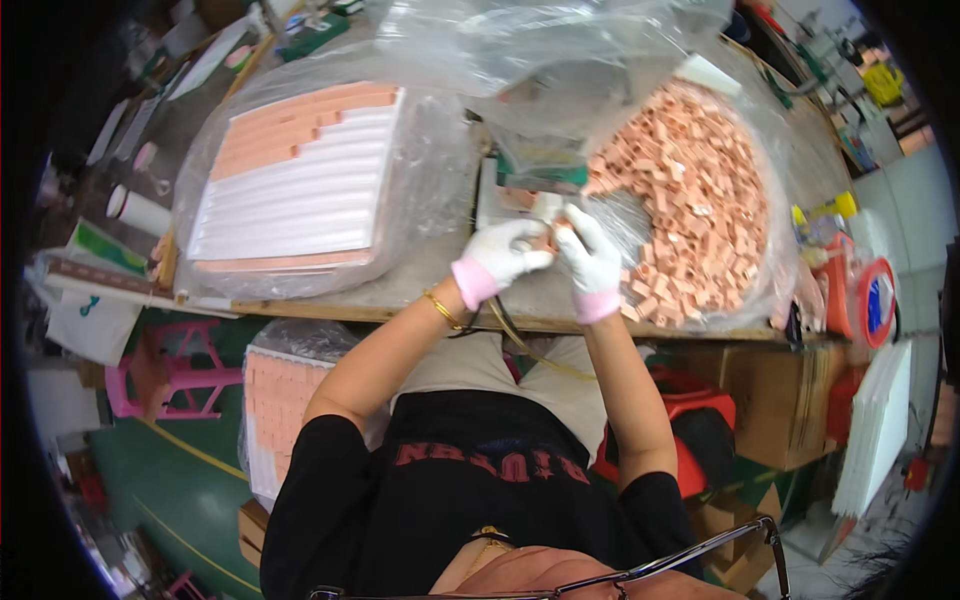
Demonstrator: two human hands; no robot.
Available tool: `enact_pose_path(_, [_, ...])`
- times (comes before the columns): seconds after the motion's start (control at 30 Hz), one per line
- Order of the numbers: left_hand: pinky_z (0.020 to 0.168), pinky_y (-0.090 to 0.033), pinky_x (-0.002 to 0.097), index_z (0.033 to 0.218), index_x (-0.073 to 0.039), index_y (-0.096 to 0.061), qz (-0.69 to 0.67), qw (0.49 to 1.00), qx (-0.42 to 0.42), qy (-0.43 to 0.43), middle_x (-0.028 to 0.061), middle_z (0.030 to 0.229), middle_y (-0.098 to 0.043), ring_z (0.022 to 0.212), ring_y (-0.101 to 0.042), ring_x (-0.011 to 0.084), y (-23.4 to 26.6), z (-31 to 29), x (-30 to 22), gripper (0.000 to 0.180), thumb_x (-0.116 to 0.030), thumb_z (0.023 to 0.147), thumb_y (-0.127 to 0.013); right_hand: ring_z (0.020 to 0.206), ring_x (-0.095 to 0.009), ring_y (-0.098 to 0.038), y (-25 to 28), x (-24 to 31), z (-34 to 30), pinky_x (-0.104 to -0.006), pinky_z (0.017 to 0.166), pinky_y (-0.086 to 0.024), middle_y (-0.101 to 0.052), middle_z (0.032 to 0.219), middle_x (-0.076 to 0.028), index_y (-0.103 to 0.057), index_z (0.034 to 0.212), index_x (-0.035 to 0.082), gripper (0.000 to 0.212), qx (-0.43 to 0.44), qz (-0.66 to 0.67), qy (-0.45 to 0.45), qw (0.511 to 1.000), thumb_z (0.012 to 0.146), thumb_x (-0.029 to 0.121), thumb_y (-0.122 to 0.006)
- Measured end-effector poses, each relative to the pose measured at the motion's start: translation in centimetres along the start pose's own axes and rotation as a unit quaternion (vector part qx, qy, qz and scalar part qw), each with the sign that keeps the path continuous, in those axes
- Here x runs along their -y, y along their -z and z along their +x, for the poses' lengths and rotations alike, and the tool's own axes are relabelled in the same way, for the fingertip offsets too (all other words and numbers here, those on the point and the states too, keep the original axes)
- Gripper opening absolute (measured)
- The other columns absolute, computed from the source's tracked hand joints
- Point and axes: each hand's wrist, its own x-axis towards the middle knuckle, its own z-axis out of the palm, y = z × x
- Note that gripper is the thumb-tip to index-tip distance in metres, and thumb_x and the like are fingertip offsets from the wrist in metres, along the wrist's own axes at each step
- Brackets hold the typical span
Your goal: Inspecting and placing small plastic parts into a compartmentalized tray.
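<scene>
Both my hands wear white gloves with pink cuffs and meet near the table's front edge. My left hand [505, 252] has its thumb and fingers closed toward a small salmon-coloured piece [551, 236], mostly hidden by the gloves. My right hand [590, 252] pinches at the same piece from the other side. Just beyond the fingertips are a pale block [546, 206] and a green-edged fixture [540, 170], partly under clear plastic. To the right of my right hand lies a large heap of small salmon-coloured hollow pieces [705, 200] on plastic sheeting.
A white ridged tray [290, 210], partly filled with rows of salmon pieces, lies in a plastic bag at left. Plastic sheeting [560, 50] hangs across the back. A white bottle [138, 210] lies far left. Below the table are a pink stool [175, 370] and cardboard boxes [775, 400].
</scene>
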Motion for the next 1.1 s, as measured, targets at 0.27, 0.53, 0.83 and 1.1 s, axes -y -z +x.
enact_pose_path(0.27, [0.080, -0.049, 0.0241, 0.113, 0.003, -0.057, -0.201, 0.979, 0.019, -0.007, 0.0046, 0.102, -0.063, 0.090, -0.060, 0.0094, -1.2, -0.7, -1.2, 0.040, -0.009, 0.078, -0.072, 0.100, -0.016, -0.058, -0.1, -1.6, -1.4, -0.0278, 0.089, -0.044, -0.062, 0.111, -0.009, -0.058, 0.116, -0.003, 0.032, -0.092, 0.170, 0.025, 0.981, 0.085, 0.001, -0.063])
enact_pose_path(0.53, [0.084, -0.049, 0.0253, 0.114, 0.004, -0.056, -0.180, 0.983, 0.020, 0.010, 0.0060, 0.105, -0.063, 0.097, -0.059, 0.0116, -0.1, -1.8, -2.5, 0.040, -0.006, 0.079, -0.070, 0.099, -0.015, -0.057, -1.3, -0.5, -1.3, -0.0269, 0.089, -0.044, -0.061, 0.109, -0.008, -0.060, 0.113, -0.002, 0.032, -0.088, 0.256, 0.022, 0.962, 0.082, -0.003, -0.065])
enact_pose_path(0.83, [0.081, -0.049, 0.0241, 0.114, 0.002, -0.055, -0.225, 0.974, 0.011, 0.014, 0.0059, 0.103, -0.064, 0.094, -0.061, 0.0116, 0.6, -1.6, -1.5, 0.036, -0.003, 0.080, -0.069, 0.096, -0.014, -0.059, -1.4, -0.8, -0.3, -0.0258, 0.086, -0.046, -0.064, 0.105, -0.007, -0.059, 0.111, -0.003, 0.030, -0.080, 0.220, -0.050, 0.971, 0.083, 0.005, -0.068])
enact_pose_path(1.1, [0.082, -0.050, 0.0247, 0.117, 0.004, -0.053, -0.292, 0.956, 0.008, 0.020, 0.0083, 0.108, -0.062, 0.095, -0.061, 0.0121, 0.9, -1.3, -1.0, 0.040, -0.004, 0.080, -0.068, 0.102, -0.020, -0.057, -0.1, -0.1, -0.3, -0.0308, 0.089, -0.045, -0.058, 0.112, -0.011, -0.062, 0.103, -0.003, 0.035, 0.011, 0.034, 0.053, 0.998, 0.075, 0.013, -0.076])
